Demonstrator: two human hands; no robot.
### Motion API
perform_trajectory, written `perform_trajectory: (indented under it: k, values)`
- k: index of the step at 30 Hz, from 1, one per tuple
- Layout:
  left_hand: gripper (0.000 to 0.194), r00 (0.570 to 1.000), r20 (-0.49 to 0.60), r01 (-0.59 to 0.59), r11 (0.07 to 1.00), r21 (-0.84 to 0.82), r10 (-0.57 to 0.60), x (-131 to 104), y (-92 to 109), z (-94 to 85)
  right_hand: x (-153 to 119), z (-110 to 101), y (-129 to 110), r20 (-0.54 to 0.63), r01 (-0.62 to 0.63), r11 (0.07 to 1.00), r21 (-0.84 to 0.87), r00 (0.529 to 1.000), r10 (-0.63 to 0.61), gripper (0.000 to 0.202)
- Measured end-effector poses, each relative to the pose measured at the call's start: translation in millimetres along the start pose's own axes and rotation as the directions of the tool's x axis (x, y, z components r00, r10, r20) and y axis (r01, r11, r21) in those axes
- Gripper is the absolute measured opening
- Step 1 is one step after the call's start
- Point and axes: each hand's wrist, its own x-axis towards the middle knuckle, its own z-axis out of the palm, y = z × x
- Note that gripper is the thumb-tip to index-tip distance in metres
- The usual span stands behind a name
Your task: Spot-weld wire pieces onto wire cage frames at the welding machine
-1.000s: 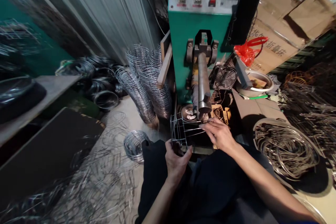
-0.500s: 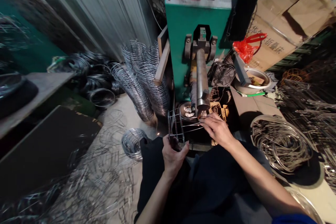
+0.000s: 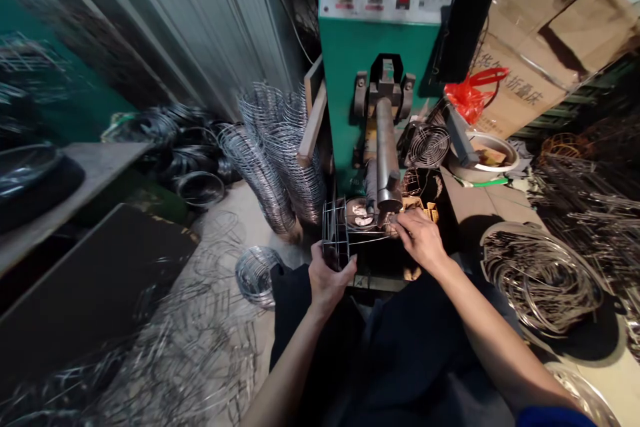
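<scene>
A small wire cage frame (image 3: 342, 233) made of rings and straight rods sits in front of me, under the steel arm (image 3: 387, 153) of a green welding machine (image 3: 373, 60). My left hand (image 3: 327, 277) grips the cage's near ring end from below. My right hand (image 3: 419, 238) pinches the cage's long wires at their far end, right beneath the tip of the steel arm.
Stacks of wire rings (image 3: 280, 153) stand left of the machine. Loose wire hoops (image 3: 200, 340) cover the floor at left, with a small coil (image 3: 255, 272) near my knee. A pile of bent wires (image 3: 543, 280) lies at right, next to cardboard boxes (image 3: 545, 27) and a fan guard (image 3: 429, 145).
Both hands lifted the cage slightly up and closer to the arm's tip; my right hand moved in under the arm. The camera shifted a little.
</scene>
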Motion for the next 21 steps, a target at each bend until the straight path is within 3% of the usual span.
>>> perform_trajectory:
  k: [5,10,13,16,18,21]
  values:
    - [0.052,1.0,0.016,0.01,1.0,0.005,-0.01,1.6,4.5,0.7,-0.7,0.5,2.8,-0.014,-0.055,0.998,0.021,0.998,0.055,0.024]
    - [0.053,0.995,0.074,0.069,0.998,-0.004,-0.068,-13.2,20.7,-21.7,-11.0,-27.3,-17.1,0.045,-0.152,0.962,0.228,0.988,0.145,0.019]
    - [0.053,0.992,0.085,0.098,0.993,-0.067,-0.092,-26.4,20.0,-43.5,-29.5,-49.6,-26.8,0.044,-0.313,0.872,0.376,0.946,0.32,0.017]
    - [0.051,0.98,0.095,0.191,0.952,-0.238,-0.173,-37.5,12.2,-66.1,-60.3,-58.6,-17.6,0.018,-0.457,0.792,0.406,0.87,0.493,0.021]
    - [0.05,0.948,0.195,0.311,0.87,-0.383,-0.252,-43.0,9.3,-79.5,-86.3,-55.0,-5.7,0.122,-0.518,0.764,0.385,0.849,0.515,0.024]
    - [0.051,0.842,0.432,0.518,0.706,-0.483,-0.322,-49.3,12.3,-93.8,-124.3,-41.6,2.9,0.367,-0.509,0.79,0.343,0.847,0.386,0.028]
